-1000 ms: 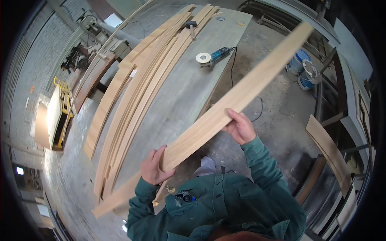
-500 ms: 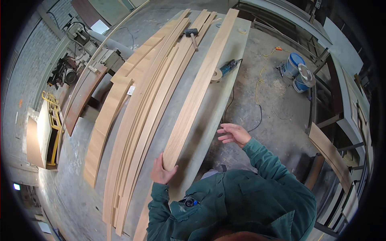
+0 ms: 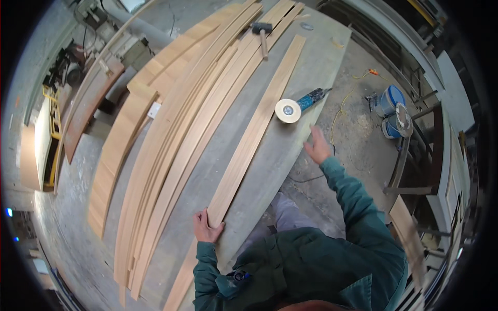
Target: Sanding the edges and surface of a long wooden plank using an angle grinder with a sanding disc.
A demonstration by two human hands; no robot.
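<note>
A long, narrow wooden board (image 3: 250,140) lies lengthwise on the grey table (image 3: 212,155). My left hand (image 3: 207,228) grips it near its close end, thumb on one edge and fingers on the other. Held out by the table's right edge, my right hand (image 3: 317,147) is open and empty, slightly blurred. Just beyond it lies a blue angle grinder (image 3: 311,99), its round pale disc (image 3: 288,111) facing up beside the board.
Several long wooden strips (image 3: 192,140) and a curved wooden panel (image 3: 122,150) cover the left of the table. A black-headed mallet (image 3: 262,31) rests on the strips. Blue buckets (image 3: 390,100) and a yellow cord (image 3: 341,112) are on the floor at right.
The board now sits lower on the table, its far end nearer me. My right hand has reached forward toward the grinder. The grinder's disc shows its face now, and the view has shifted.
</note>
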